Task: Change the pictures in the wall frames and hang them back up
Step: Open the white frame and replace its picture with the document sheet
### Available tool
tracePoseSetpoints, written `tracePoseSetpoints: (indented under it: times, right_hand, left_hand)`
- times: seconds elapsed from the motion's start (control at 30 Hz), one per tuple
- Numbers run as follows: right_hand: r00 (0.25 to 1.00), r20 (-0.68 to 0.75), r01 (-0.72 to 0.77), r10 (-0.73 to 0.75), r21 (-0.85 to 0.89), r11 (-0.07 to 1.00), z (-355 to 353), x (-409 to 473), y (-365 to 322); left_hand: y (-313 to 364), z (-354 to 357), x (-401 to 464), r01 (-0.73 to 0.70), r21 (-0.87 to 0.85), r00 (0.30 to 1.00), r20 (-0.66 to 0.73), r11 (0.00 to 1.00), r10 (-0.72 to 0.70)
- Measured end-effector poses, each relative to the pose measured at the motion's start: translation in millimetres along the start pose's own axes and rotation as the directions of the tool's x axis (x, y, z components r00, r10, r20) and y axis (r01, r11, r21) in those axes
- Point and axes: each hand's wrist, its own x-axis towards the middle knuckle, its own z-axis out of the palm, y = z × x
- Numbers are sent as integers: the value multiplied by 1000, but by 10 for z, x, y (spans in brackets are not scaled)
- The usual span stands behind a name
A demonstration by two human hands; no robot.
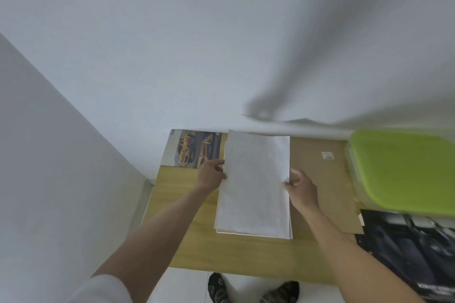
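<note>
Two bare forearms are seen nearest the camera, reaching forward over the wooden counter (197,251); below its near edge, dark patterned footwear (219,289) stands on a white floor.

The white sheet (256,179) is held at mid-height between both hands. The left hand (211,174) grips the left edge, fingers curled round it with fingertips at the margin. The right hand (301,188) pinches the right edge, thumb on top, remaining fingers loosely bent beside it.

Appearance: plain white, portrait format, no print visible on the upper face; faint texture only. It lies over a pale flat piece (236,232) whose edge shows at the near end; whether that is a frame, a mat or more paper cannot be told.

Handling judgement: light, thin and flexible; likely to sag or crease if lifted by one corner, and to slide readily over what lies beneath. A two-sided hold at opposite long edges, as now, is judged best, with light pressure to avoid dents.

To the right, a brown backing board (320,179) with a small white label lies flat, touching the sheet's edge. Further right are a dark printed picture (403,248) and a lime-green lidded container (403,170). Farther back on the left, a colour print (189,152) with yellow shapes lies against the white wall (172,44).
</note>
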Motion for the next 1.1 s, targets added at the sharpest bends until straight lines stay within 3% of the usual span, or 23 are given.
tracePoseSetpoints:
  times: [0.33, 0.6, 0.8, 1.1]
  right_hand:
    - [985, 98, 161, -140, -263, 951, 153, 194, 295]
    - [978, 152, 194, -140, -442, 876, 188, 106, 386]
    - [979, 150, 189, -138, -424, 886, 196, 105, 430]
    - [980, 135, 190, -145, -442, 877, 219, 105, 422]
  left_hand:
    - [-246, 337, 2, -8, 246, 1000, -27, 969, 15]
    - [-355, 400, -98, -187, 611, 981, 82, 769, 174]
    - [-407, 437, -97, -218, 675, 972, 87, 705, 217]
    - [-463, 450, -74, -233, 672, 967, 82, 703, 241]
